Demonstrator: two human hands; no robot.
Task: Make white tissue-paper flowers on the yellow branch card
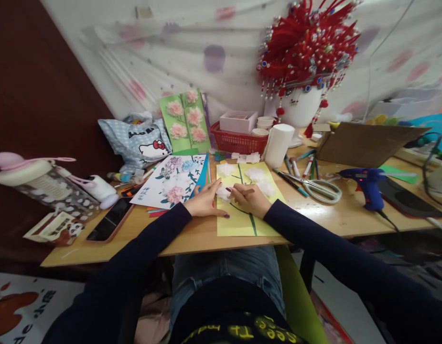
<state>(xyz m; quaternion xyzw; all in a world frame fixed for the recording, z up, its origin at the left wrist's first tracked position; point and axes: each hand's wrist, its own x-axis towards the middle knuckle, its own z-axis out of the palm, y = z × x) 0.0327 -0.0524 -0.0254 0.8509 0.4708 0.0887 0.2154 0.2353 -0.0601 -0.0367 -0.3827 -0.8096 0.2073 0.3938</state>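
Note:
A yellow sheet of paper (231, 225) lies before me, with a dark green stem drawn on it and several white tissue-paper flowers (257, 175) on its upper part. My left hand (205, 199) rests with fingers spread across the sheet's left edge, beside a white flower (224, 193). In my right hand (252, 200) is a slim brown pen-like stick (248, 192), gripped between the fingers. Its tip is at that same flower; whether it touches is too small to tell.
Left of the sheet lies a flower picture (156, 190) on coloured papers. Scissors (323, 190), pens and a blue glue gun (369, 184) with a cord lie to the right. Behind stand a white paper roll (278, 145) and a red basket (238, 142). A phone (111, 221) lies near the left edge.

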